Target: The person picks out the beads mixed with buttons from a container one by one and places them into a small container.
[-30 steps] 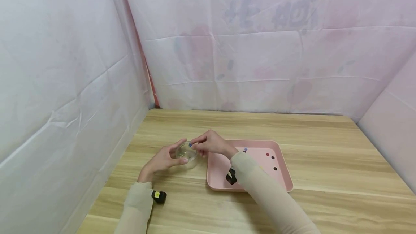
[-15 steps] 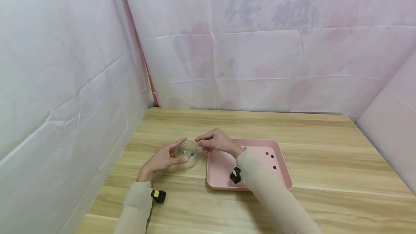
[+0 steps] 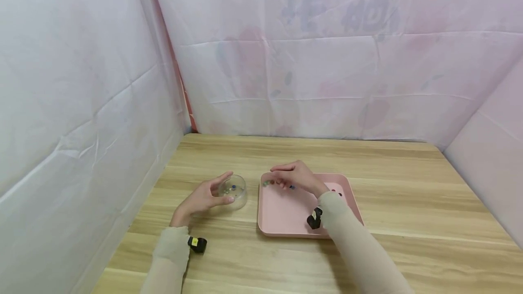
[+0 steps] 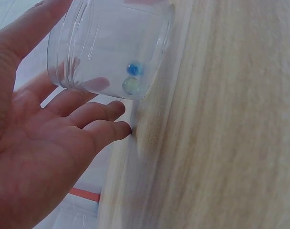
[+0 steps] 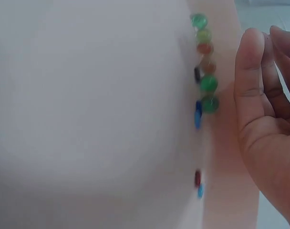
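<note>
Now — one clear jar (image 3: 238,196) in your left hand (image 3: 203,198); one pink tray (image 3: 282,217) below your right hand (image 3: 300,178).
Your left thumb and fingers curl round the jar, just beside the tray; inside, a blue marble (image 4: 134,68) and a pale marble (image 4: 130,86). Your right hand hovers at the tray's far side, fingers loosely bent, relaxed — near a row of green and reddish marbles (image 5: 209,84).

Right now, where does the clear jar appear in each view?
Head: clear jar in the left hand, left of the pink tray.
Left wrist: top, left of centre.
Right wrist: not in it.
Landmark: blue marble inside it, in head and left wrist.
</note>
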The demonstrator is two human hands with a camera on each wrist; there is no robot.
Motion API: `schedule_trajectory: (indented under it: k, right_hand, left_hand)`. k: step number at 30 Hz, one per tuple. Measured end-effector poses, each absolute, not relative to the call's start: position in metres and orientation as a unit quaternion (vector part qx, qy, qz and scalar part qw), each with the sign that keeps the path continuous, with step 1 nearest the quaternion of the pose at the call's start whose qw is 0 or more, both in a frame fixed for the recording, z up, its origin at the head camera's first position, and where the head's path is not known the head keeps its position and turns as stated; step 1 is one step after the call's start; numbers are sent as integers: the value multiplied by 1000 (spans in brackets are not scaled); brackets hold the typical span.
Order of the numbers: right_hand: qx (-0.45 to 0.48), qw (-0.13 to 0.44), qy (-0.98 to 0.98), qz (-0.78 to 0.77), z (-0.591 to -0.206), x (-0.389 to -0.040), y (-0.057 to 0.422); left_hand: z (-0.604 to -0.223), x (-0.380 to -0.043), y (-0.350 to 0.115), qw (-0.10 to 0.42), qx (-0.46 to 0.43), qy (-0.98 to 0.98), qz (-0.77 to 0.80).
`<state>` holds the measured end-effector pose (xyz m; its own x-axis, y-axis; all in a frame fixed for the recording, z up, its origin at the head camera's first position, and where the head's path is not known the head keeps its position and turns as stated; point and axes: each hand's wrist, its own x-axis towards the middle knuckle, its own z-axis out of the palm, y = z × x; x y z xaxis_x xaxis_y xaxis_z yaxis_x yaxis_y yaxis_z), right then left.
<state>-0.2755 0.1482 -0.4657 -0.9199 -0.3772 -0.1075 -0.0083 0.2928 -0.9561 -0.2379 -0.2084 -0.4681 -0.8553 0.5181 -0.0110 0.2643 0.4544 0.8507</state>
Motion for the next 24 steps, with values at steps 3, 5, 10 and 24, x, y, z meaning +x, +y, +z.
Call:
schedule_trajectory:
  k: [3, 5, 10, 24]
  right_hand:
    - [-111, 158, 780, -595, -470, -273, 158]
    - [-108, 160, 777, -600, -472, -270, 163]
    - [-110, 173, 771, -603, -476, -267, 174]
    - [-93, 195, 796, -566, -479, -259, 192]
  left_hand:
    - [-468, -238, -208, 138, 237, 840, 469]
    - [-467, -238, -207, 138, 238, 839, 470]
    - [-467, -237, -207, 135, 236, 841, 468]
    - [-468, -238, -207, 136, 239, 839, 470]
